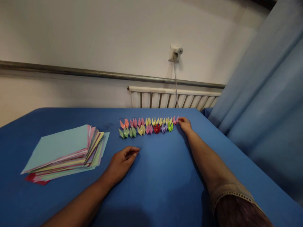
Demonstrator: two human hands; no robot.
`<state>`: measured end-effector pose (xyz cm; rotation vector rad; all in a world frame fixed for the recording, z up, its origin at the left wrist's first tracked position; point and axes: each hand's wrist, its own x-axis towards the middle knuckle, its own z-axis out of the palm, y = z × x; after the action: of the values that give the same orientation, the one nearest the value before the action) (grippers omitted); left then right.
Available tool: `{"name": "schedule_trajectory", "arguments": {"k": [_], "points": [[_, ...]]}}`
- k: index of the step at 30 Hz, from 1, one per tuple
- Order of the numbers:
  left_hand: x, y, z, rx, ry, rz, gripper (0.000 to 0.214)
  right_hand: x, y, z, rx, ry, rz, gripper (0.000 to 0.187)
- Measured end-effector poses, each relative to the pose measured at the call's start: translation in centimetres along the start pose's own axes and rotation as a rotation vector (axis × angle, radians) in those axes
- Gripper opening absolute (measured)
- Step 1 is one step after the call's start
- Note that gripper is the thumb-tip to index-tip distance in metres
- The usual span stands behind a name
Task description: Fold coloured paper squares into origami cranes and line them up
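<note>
1. Right hand (185,125) has its fingertips at the pink paper crane (175,120), right end of the back row (155,121) — whether gripping, I can't tell.
2. Steady it lightly by the base, sparing the yellow crane (168,120) beside it.
3. Left hand (120,164) — empty, loosely open — should avoid the front row (141,130).

Without any readable text, label, brand, number or sign.
</note>
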<state>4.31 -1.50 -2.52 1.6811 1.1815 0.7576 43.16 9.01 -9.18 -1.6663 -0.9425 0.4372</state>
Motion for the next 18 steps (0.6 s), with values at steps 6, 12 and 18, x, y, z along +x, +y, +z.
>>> {"name": "schedule_trajectory", "arguments": {"k": [6,12,18], "points": [[0.01,-0.36,0.03,0.009,-0.011,0.022,0.032,-0.32,-0.32,-0.03,0.005,-0.017,-0.01,0.024],[-0.06,-0.18,0.02,0.018,-0.007,0.022,0.034,-0.33,-0.31,-0.1,-0.024,-0.008,-0.016,0.021],[-0.02,-0.04,0.04,0.055,-0.024,0.018,0.039,-0.45,-0.43,-0.42,-0.065,0.001,-0.016,0.02]]}}
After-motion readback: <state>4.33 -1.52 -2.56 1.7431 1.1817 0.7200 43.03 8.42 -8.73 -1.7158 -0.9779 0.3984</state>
